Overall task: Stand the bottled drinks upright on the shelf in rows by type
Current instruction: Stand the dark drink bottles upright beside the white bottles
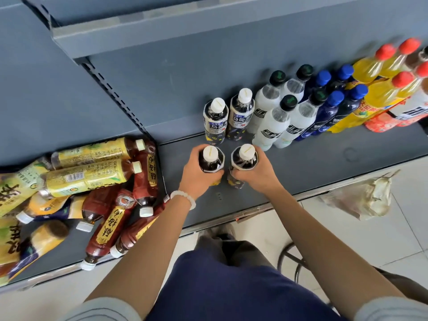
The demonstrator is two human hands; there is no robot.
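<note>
We see both hands on the grey shelf (301, 163), each wrapped around an upright dark tea bottle with a white cap. Our left hand (196, 174) clamps the left bottle (210, 158); our right hand (257, 172) clamps the right bottle (245, 157). The two bottles stand just beside each other, near the shelf's front edge. Right behind them stands a back pair (228, 117) of the same tea, upright. To the right of that pair run rows of white bottles (275, 114), then blue-capped bottles (331, 110), then yellow bottles (379, 82) with red caps, all upright. To the left of the hands, a pile (92, 195) of yellow-labelled and red-labelled bottles lies on its side on the next shelf section. A white bead bracelet (184, 198) circles the left wrist.
</note>
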